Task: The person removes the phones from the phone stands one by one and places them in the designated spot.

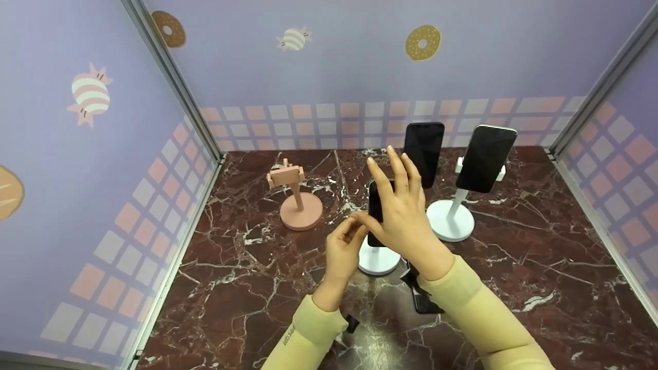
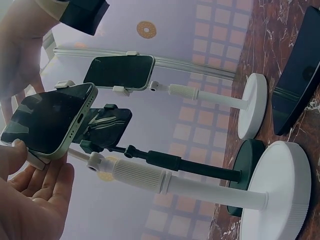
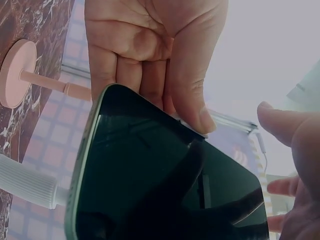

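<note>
A black-screened phone [image 1: 374, 205] sits in the clamp of a white phone stand [image 1: 379, 258] in front of me. My left hand [image 1: 343, 252] pinches the phone's left edge at the clamp. In the left wrist view its thumb lies on the front of the phone [image 2: 50, 120], with the fingers behind. My right hand [image 1: 406, 216] is raised at the phone's other side, fingers extended and spread, holding nothing. In the right wrist view, that hand [image 3: 305, 150] appears beside the phone's far end. Whether it touches the phone, I cannot tell.
At the back left stands a pink phone stand [image 1: 300, 210] without a phone. Another white stand [image 1: 451, 221] holds a phone [image 1: 486, 159] at right. A dark green stand [image 2: 195, 167] behind carries another phone [image 1: 424, 154]. One phone [image 1: 425, 303] lies on the marble-patterned table, partly under my right sleeve.
</note>
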{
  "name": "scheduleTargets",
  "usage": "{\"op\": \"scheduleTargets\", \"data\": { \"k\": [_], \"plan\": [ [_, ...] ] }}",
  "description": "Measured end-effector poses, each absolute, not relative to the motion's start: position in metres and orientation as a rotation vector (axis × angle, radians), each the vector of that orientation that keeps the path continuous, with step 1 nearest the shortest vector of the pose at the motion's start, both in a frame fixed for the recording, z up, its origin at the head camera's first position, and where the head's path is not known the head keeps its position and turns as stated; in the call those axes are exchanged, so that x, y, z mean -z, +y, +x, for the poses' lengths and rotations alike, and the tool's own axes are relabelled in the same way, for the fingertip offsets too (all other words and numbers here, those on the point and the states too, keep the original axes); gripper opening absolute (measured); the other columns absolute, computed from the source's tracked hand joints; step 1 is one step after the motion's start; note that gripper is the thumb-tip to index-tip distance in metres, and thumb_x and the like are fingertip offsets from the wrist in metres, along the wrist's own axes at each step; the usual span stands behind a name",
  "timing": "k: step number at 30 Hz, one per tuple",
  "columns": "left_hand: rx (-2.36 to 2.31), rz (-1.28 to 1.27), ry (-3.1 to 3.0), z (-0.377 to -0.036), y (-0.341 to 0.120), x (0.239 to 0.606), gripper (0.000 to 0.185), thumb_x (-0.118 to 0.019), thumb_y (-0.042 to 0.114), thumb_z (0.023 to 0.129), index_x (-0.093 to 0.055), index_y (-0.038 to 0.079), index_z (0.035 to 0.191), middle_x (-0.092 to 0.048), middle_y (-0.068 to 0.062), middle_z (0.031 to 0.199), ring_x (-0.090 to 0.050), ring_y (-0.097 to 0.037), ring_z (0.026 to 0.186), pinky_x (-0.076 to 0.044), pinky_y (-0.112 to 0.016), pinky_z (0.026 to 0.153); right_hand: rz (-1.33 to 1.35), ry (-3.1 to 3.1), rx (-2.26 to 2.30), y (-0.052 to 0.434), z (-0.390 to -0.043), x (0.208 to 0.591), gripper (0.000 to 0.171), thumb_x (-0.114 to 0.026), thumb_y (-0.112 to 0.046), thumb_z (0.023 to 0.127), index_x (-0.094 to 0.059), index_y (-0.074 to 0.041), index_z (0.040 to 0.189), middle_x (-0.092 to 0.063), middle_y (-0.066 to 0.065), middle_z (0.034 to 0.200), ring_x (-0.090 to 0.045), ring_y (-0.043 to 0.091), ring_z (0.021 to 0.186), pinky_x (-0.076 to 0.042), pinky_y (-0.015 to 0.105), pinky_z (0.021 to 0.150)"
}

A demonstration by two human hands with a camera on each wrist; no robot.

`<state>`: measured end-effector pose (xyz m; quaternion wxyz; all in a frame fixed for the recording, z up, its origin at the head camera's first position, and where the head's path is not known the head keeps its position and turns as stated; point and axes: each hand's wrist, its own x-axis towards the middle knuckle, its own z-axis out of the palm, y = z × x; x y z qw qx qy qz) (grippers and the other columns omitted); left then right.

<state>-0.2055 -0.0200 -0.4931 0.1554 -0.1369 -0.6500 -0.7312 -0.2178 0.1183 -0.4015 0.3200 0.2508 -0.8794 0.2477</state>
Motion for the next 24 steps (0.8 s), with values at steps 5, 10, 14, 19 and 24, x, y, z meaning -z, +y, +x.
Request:
{"op": "scheduleTargets", "data": {
  "k": [5, 10, 14, 19, 24],
  "plan": [
    [2.02, -0.403, -1.896, -0.207, -0.02, 0.495, 0.022, -0.065, -0.001, 0.098, -0.069, -0.013, 0.115, -0.071, -0.03, 0.099, -0.059, -0.002, 0.077, -0.049, -0.017, 0.069, 0.625, -2.39, -0.626, 0.115, -0.217, 0.399, 0.093, -0.081, -0.047, 0.087, -0.033, -0.017, 0.16, -0.018, 0.02, 0.169, -0.018, 0.046, 0.151, -0.037, 0.074, 0.109],
    [1.969, -0.418, -1.908, -0.208, -0.021, 0.497, 0.018, -0.065, -0.001, 0.098, -0.07, -0.011, 0.112, -0.07, -0.028, 0.093, -0.055, -0.002, 0.071, -0.047, -0.018, 0.064, 0.584, -2.447, -0.609, 0.111, -0.215, 0.397, 0.084, -0.079, -0.05, 0.088, -0.04, -0.017, 0.154, -0.024, 0.019, 0.166, -0.026, 0.045, 0.144, -0.049, 0.069, 0.094],
    [1.989, -0.399, -1.902, -0.207, -0.02, 0.495, 0.019, -0.065, -0.002, 0.098, -0.07, -0.012, 0.113, -0.072, -0.029, 0.099, -0.062, -0.004, 0.078, -0.052, -0.018, 0.07, 0.532, -2.504, -0.559, 0.107, -0.216, 0.396, 0.075, -0.079, -0.049, 0.088, -0.047, -0.015, 0.146, -0.037, 0.02, 0.153, -0.032, 0.041, 0.133, -0.052, 0.06, 0.078],
    [2.024, -0.376, -1.883, -0.206, -0.019, 0.493, 0.026, -0.065, -0.004, 0.097, -0.066, -0.016, 0.12, -0.071, -0.033, 0.111, -0.071, -0.008, 0.099, -0.058, -0.02, 0.087, 0.471, -2.503, -0.461, 0.101, -0.218, 0.398, 0.06, -0.078, -0.043, 0.09, -0.051, -0.012, 0.134, -0.046, 0.021, 0.133, -0.037, 0.041, 0.123, -0.05, 0.053, 0.068],
    [2.04, -0.354, -1.881, -0.206, -0.018, 0.493, 0.031, -0.065, -0.004, 0.097, -0.063, -0.017, 0.126, -0.069, -0.034, 0.122, -0.071, -0.02, 0.111, -0.057, -0.022, 0.095, 0.422, -2.429, -0.377, 0.097, -0.222, 0.403, 0.05, -0.08, -0.033, 0.09, -0.052, -0.012, 0.125, -0.049, 0.021, 0.121, -0.04, 0.041, 0.114, -0.049, 0.051, 0.063]
  ]
}}
